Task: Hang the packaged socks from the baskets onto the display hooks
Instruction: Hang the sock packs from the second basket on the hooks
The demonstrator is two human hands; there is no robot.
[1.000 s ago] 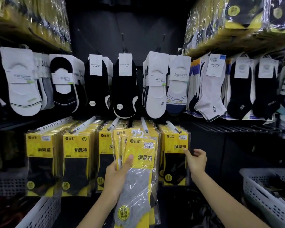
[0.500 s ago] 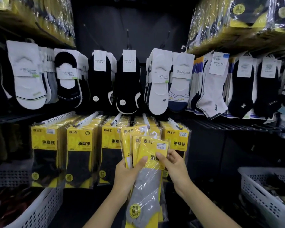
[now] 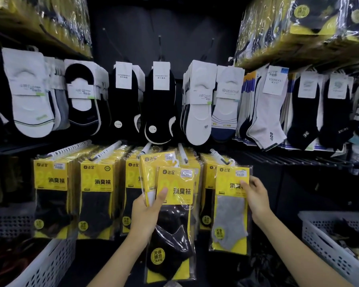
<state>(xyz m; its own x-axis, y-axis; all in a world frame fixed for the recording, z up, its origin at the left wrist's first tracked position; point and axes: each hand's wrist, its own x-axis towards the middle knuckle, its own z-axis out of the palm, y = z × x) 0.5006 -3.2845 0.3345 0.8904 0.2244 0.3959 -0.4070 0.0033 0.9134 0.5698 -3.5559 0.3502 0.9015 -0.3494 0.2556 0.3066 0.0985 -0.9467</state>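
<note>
My left hand [image 3: 146, 212] grips a small stack of yellow sock packs; the front one holds a black sock [image 3: 172, 224], with others fanned behind it. My right hand [image 3: 255, 196] pinches the right edge of a yellow pack with a grey sock [image 3: 230, 210], held up in front of the rightmost hook [image 3: 219, 156] of the lower row. Whether its hanger is over the hook tip I cannot tell. Several white-tipped hooks [image 3: 110, 149] in that row carry full rows of the same yellow packs [image 3: 96, 197].
Above hangs a row of loose black and white socks on cards [image 3: 199, 100]. Shelves of wrapped yellow packs [image 3: 298, 27] jut out at the top left and right. A white basket [image 3: 336, 249] with packs stands at the lower right, another basket [image 3: 48, 264] at the lower left.
My right hand took the grey-sock pack off the front of the stack and carried it right to the rightmost hook. A black-sock pack now fronts the stack in my left hand.
</note>
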